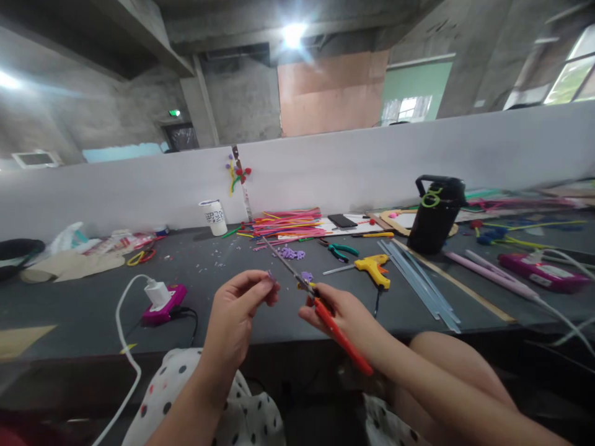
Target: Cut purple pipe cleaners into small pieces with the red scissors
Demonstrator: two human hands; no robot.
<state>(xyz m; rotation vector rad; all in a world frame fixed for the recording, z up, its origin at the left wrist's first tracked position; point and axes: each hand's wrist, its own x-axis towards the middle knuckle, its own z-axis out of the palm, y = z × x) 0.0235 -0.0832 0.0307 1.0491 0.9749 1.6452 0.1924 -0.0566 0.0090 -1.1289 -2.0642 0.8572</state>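
My left hand (242,303) is raised over the table's front edge, its thumb and fingertips pinched on a small purple piece (271,277). Close by on the right, my right hand (341,313) grips a red-handled tool (341,334) with long, thin metal jaws. Whether it is scissors or pliers I cannot tell. Its jaws point up and left, apart from the purple piece. Beyond the hands lies a pile of small purple pieces (290,253), with a smaller purple heap (307,277) nearer the tool.
Pink and red pipe cleaners (292,223) lie at the back. Rightward are green-handled pliers (341,250), a yellow glue gun (373,270), clear glue sticks (421,282) and a black bottle (437,217). A white cup (213,218) and magenta power strip (165,305) stand left.
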